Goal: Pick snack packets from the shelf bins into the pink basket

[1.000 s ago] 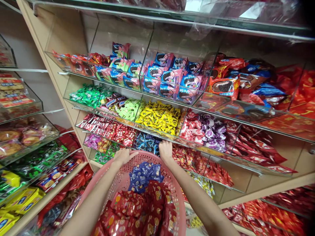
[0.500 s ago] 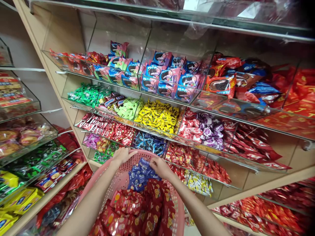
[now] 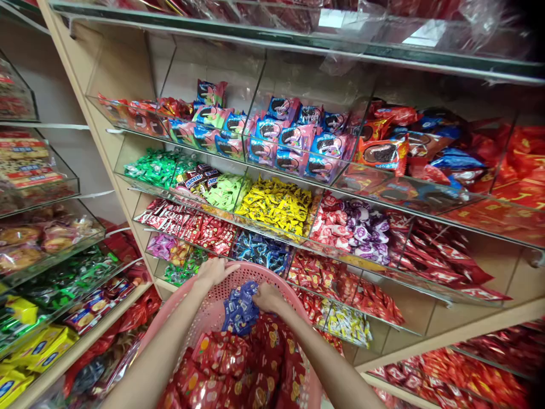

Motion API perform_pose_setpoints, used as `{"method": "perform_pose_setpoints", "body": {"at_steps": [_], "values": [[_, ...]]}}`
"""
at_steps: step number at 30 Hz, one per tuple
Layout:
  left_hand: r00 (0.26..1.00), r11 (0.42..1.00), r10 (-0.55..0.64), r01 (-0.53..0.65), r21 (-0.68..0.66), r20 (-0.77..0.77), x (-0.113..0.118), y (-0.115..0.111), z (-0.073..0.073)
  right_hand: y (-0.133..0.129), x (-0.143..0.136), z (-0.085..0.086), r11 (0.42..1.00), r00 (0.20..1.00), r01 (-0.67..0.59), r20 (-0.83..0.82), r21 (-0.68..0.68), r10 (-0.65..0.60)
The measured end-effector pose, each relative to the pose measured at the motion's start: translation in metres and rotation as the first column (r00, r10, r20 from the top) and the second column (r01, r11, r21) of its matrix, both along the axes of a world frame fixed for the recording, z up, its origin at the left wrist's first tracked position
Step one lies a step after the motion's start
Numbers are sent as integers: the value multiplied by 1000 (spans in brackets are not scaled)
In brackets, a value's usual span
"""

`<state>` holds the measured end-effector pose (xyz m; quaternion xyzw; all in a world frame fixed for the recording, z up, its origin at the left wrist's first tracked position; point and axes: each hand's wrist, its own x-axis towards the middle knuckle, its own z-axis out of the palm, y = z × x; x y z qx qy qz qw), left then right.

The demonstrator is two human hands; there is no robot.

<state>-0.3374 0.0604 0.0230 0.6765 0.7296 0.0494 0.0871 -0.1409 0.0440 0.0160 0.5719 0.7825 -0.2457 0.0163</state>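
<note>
Close against right hand (image 3: 269,297): blue packets (image 3: 239,308)

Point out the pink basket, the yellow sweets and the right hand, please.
Pink basket (image 3: 307,319): head view; on its right-hand wall, near the rim.
Yellow sweets (image 3: 276,205): head view; on the middle of the pile.
Right hand (image 3: 269,297): head view; on the back of the hand.

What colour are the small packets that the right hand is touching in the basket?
The small packets at the right hand are blue-purple, seen best in the head view.
</note>
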Motion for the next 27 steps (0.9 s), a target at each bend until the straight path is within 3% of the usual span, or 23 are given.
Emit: {"method": "perform_pose_setpoints", "body": {"at_steps": [3, 6, 9, 12, 15, 19, 27], "values": [[1000, 1000, -2, 2, 10, -7, 1, 0, 0, 3, 3, 10, 995, 998, 53, 32, 87, -56], [1000, 1000, 10, -10, 10, -3, 1, 0, 1, 18, 10, 22, 971, 995, 103, -35, 214, -98], [1000, 1000, 20, -20, 2, 9, 2, 0, 0, 43, 18, 30, 897, 983, 180, -97, 404, -154], [1000, 1000, 9, -9, 14, -6, 1, 0, -1, 68, 22, 33, 844, 977, 209, -68, 494, -202], [1000, 1000, -13, 13, 27, -21, 1, -1, -2, 86, 17, 32, 840, 975, 185, 11, 511, -222], [1000, 1000, -10, 10, 25, -24, 0, -1, -1, 100, 7, 29, 876, 972, 136, 107, 462, -208], [1000, 1000, 12, -12, 21, -16, 0, 1, -4, 99, 8, 32, 877, 968, 135, 129, 460, -217]]}}
